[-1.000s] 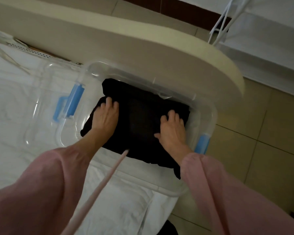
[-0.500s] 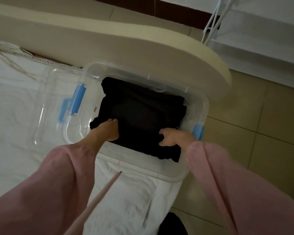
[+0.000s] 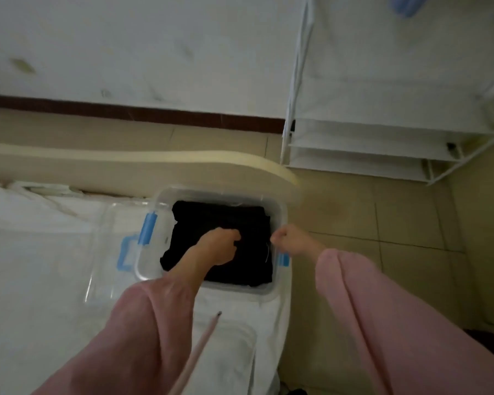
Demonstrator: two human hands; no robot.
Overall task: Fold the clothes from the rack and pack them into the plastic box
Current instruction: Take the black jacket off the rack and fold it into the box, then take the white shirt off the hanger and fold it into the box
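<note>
A clear plastic box [image 3: 281, 215] with blue latches stands on the corner of the bed. Folded black clothes [image 3: 220, 219] lie flat inside and fill most of it. My left hand [image 3: 218, 248] hovers over the middle of the black pile with its fingers curled under; no fabric rises with it. Curled into a loose fist, my right hand [image 3: 290, 239] is above the box's right rim and holds nothing. Both arms wear pink sleeves. The white clothes rack [image 3: 382, 143] stands on the floor at the upper right.
The box's clear lid [image 3: 109, 252] lies on the white bedsheet [image 3: 40, 252] to the left of the box. A beige footboard [image 3: 183, 166] runs just behind the box. Tiled floor [image 3: 411, 266] lies to the right. A thin pink cord [image 3: 200, 343] hangs in front of me.
Both hands came off the black clothes, where they lay flat a second ago, and curled up. The right hand moved out past the box's right rim. The view tilted up toward the rack.
</note>
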